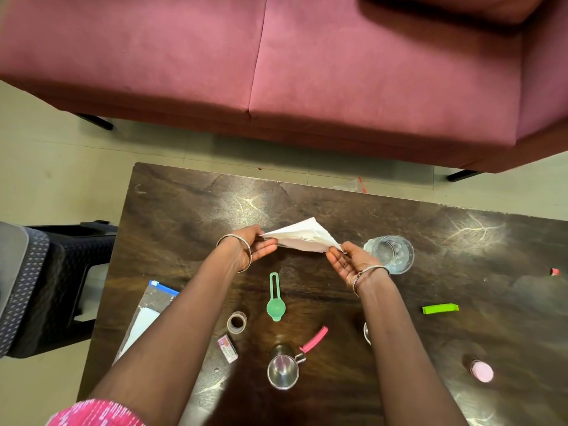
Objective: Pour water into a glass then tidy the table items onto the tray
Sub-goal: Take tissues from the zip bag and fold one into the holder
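Note:
A white paper napkin (302, 236), folded into a triangle, hangs just above the dark wooden table (184, 210). My left hand (250, 245) pinches its left corner and my right hand (349, 261) pinches its right corner. To the right of my right hand stands a clear glass (390, 253) with water in it. A steel jug (282, 370) with a pink handle stands near the front edge between my forearms. No tray is in view.
On the table lie a green measuring spoon (275, 301), a tape roll (236, 321), a small pink box (228, 348), a plastic zip bag (144, 318), a lime green clip (440, 308) and a pink-capped bottle (481, 371). A maroon sofa (276, 56) stands beyond; a dark stool (61, 272) at left.

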Motion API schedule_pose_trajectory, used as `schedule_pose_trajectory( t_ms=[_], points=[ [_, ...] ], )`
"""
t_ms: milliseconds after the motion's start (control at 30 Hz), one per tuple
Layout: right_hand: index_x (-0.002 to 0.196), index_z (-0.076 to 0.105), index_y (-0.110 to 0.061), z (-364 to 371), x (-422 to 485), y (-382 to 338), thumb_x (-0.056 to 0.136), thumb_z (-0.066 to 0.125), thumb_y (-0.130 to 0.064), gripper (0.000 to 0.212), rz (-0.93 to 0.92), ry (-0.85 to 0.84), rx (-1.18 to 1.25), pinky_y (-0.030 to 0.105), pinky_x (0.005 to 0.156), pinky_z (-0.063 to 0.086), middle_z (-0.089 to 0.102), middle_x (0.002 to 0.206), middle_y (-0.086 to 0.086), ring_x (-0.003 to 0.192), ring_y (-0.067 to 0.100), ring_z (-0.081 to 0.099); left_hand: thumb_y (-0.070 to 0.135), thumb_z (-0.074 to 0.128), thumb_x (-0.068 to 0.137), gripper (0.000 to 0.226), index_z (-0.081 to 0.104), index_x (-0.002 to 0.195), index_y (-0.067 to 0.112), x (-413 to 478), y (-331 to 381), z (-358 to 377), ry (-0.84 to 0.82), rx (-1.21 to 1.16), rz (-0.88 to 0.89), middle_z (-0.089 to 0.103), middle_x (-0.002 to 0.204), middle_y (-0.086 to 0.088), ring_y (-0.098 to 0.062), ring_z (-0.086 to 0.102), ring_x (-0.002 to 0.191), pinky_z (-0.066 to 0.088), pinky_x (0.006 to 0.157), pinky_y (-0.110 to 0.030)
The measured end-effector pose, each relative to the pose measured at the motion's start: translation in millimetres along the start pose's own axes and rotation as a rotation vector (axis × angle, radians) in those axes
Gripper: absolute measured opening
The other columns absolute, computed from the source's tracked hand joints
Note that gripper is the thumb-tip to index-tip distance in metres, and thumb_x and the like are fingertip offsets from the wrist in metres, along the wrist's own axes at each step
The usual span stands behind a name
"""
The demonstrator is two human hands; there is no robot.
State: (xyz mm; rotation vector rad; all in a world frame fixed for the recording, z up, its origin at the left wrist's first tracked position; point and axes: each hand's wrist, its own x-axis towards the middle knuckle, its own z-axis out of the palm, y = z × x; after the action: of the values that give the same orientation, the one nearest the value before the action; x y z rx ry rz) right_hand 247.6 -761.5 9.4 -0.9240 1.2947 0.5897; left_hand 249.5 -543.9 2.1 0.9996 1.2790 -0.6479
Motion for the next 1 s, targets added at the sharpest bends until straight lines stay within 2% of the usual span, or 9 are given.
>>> schedule_pose_trajectory(
  t_ms=[167,267,333,467,633,733,833,933,1000],
  points=[
    [0.081,0.054,0.001,-4.3,5.7,-4.6,0.096,0.053,-0.002,0.015,-0.001,0.027,-0.076,0.030,0.036,0.055,0.062,0.042,0.010,0.036,0.016,0.064,0.000,0.039,0.097,0.019,0.049,0.081,0.002,3.5,-3.0,9.6,-0.027,0.050,-0.006,0.062,0.074,-0.015,-0.014,0.064,0.038,0.055,0.071,-0.031],
    [0.090,0.059,-0.001,-4.4,8.0,-6.0,0.094,0.058,-0.005,0.005,-0.051,0.055,-0.146,0.028,0.040,0.056,0.063,0.043,0.005,0.038,0.014,0.065,0.004,0.041,0.099,0.020,0.052,0.082,0.003,3.6,-2.8,10.0,-0.036,0.102,-0.018,0.066,0.065,-0.013,-0.013,0.064,0.038,0.055,0.066,-0.030],
    [0.098,0.062,-0.002,-4.7,7.0,-3.2,0.091,0.063,-0.007,0.009,-0.084,0.058,-0.144,0.028,0.042,0.056,0.067,0.050,0.006,0.046,0.015,0.068,0.007,0.042,0.100,0.022,0.054,0.082,0.005,1.2,-5.2,9.6,-0.030,0.141,-0.019,0.065,0.064,-0.010,-0.012,0.064,0.039,0.055,0.067,-0.033],
    [0.089,0.067,-0.011,-0.6,-3.4,9.6,0.079,0.077,-0.025,0.020,0.010,-0.015,-0.118,0.036,0.055,0.059,0.070,0.084,0.010,0.080,0.024,0.068,0.007,0.044,0.100,0.024,0.050,0.077,0.006,-1.0,-14.1,9.0,0.000,0.175,0.025,0.061,0.070,-0.010,-0.019,0.067,0.061,0.053,0.083,-0.039],
    [0.106,0.070,-0.014,9.6,-6.6,8.8,0.067,0.079,-0.053,0.056,0.112,-0.129,-0.094,0.053,0.079,0.059,0.076,0.094,0.016,0.095,0.032,0.069,0.001,0.051,0.096,0.020,0.042,0.079,0.005,1.1,-21.4,7.7,0.106,0.210,0.194,0.060,0.065,-0.017,-0.015,0.061,0.033,0.055,0.038,-0.031],
    [0.125,0.059,-0.009,14.3,-9.1,3.9,0.063,0.080,-0.058,0.081,0.199,-0.281,-0.040,0.057,0.099,0.048,0.066,0.124,0.023,0.115,0.040,0.064,0.005,0.056,0.095,0.014,0.045,0.087,0.005,0.9,-23.4,8.9,0.123,0.233,0.264,0.061,0.067,-0.017,-0.015,0.062,0.035,0.054,0.036,-0.028],
    [0.118,0.060,-0.006,15.7,-11.4,-1.0,0.064,0.085,-0.052,0.075,0.213,-0.275,-0.050,0.057,0.095,0.051,0.070,0.117,0.023,0.105,0.040,0.069,0.008,0.059,0.094,0.018,0.046,0.081,0.005,1.7,-23.9,8.4,0.125,0.238,0.292,0.064,0.069,-0.017,-0.015,0.064,0.039,0.055,0.040,-0.028],
    [0.113,0.062,-0.002,16.6,-10.4,2.7,0.076,0.083,-0.023,0.048,0.142,-0.180,-0.093,0.056,0.082,0.058,0.073,0.106,0.024,0.087,0.036,0.074,0.007,0.058,0.094,0.022,0.044,0.077,0.007,0.5,-23.7,6.3,0.092,0.171,0.271,0.064,0.070,-0.017,-0.016,0.065,0.039,0.055,0.039,-0.028],
    [0.114,0.062,0.002,16.8,-6.6,8.9,0.079,0.078,-0.004,0.039,0.100,-0.088,-0.113,0.051,0.076,0.059,0.071,0.113,0.024,0.088,0.033,0.072,0.005,0.057,0.094,0.023,0.043,0.077,0.006,-1.5,-22.6,5.0,0.071,0.101,0.233,0.063,0.071,-0.019,-0.016,0.064,0.038,0.055,0.039,-0.030]
  ],
)
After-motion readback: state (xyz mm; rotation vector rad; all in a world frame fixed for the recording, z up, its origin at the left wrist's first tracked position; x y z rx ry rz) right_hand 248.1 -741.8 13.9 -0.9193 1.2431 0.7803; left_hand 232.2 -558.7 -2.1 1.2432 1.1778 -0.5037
